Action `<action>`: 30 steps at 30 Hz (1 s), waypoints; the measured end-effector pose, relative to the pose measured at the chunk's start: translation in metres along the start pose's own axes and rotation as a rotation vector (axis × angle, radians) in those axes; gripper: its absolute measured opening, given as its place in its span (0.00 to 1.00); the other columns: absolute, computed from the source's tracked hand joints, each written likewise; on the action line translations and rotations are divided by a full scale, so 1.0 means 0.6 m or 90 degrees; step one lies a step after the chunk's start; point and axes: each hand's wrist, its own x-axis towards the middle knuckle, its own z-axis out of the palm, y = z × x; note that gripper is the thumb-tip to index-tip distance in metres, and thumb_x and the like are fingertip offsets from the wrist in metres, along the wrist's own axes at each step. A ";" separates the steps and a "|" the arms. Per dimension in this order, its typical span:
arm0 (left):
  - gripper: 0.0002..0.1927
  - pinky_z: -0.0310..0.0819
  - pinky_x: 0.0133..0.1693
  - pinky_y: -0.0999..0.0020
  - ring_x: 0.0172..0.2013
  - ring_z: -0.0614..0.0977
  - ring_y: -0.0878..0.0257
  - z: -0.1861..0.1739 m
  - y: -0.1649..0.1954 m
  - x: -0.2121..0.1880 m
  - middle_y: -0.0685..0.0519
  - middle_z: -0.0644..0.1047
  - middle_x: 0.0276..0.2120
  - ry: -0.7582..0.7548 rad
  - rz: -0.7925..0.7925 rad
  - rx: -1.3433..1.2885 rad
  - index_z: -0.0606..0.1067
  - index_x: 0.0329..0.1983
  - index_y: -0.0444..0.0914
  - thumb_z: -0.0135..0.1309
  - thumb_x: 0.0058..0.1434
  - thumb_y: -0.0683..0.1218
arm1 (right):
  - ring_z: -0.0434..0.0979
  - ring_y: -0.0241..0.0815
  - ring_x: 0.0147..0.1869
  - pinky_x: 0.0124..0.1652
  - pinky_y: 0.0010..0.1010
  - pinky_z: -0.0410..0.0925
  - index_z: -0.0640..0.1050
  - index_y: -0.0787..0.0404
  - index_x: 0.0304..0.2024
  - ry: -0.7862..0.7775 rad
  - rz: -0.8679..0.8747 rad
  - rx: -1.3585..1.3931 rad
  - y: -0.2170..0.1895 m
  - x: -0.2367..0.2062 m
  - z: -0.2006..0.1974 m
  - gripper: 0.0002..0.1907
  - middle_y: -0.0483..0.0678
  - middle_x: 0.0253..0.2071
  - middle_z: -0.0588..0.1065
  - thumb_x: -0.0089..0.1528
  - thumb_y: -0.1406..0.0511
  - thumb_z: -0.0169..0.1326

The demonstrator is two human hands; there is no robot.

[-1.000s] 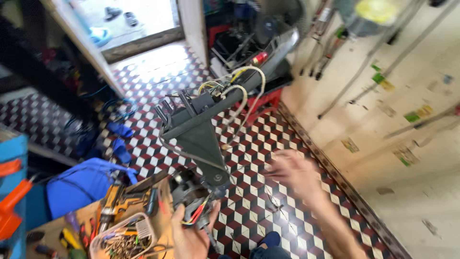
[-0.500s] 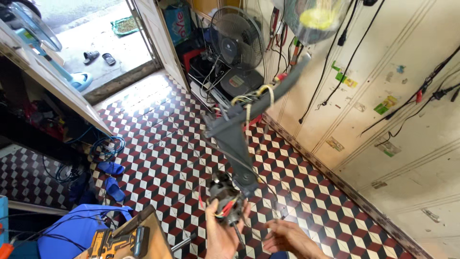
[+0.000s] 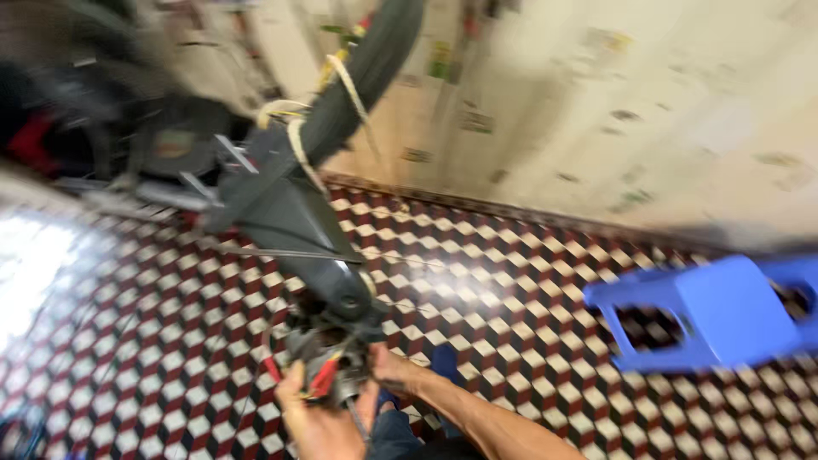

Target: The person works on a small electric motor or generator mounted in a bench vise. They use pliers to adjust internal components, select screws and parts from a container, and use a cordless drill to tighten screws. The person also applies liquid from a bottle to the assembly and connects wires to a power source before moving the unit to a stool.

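The dark fan stand (image 3: 294, 213), its motor end (image 3: 328, 358) clutched by both hands, left (image 3: 311, 417) and right (image 3: 394, 370), hangs over the checkered floor (image 3: 511, 298) near a blue stool (image 3: 716, 311).

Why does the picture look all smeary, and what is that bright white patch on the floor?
Head view: motion blur smears everything, worst on the wall and blue stool; the fan body and both hands, left and right, on its motor, are a little sharper; strong light washes out the floor tiles at the left edge.
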 end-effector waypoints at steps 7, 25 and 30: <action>0.34 0.71 0.50 0.51 0.54 0.79 0.39 -0.043 0.084 0.056 0.43 0.75 0.57 -0.130 0.029 0.208 0.65 0.69 0.42 0.53 0.61 0.56 | 0.58 0.31 0.15 0.16 0.20 0.52 0.79 0.62 0.36 0.099 0.044 -0.121 -0.074 -0.295 -0.092 0.17 0.41 0.16 0.66 0.68 0.56 0.51; 0.26 0.80 0.46 0.56 0.45 0.81 0.58 0.058 -0.193 0.159 0.51 0.78 0.47 -0.173 -0.115 0.392 0.70 0.55 0.38 0.60 0.55 0.53 | 0.68 0.38 0.28 0.32 0.31 0.60 0.85 0.67 0.42 1.096 0.143 -0.065 0.099 -0.952 -0.430 0.19 0.50 0.25 0.76 0.65 0.55 0.62; 0.27 0.83 0.46 0.57 0.45 0.81 0.56 0.116 -0.369 0.147 0.48 0.77 0.46 -0.195 -0.199 0.357 0.71 0.53 0.35 0.62 0.54 0.52 | 0.53 0.25 0.19 0.23 0.17 0.51 0.79 0.62 0.43 0.825 -0.426 0.330 0.073 -1.011 -0.545 0.13 0.34 0.22 0.67 0.71 0.59 0.54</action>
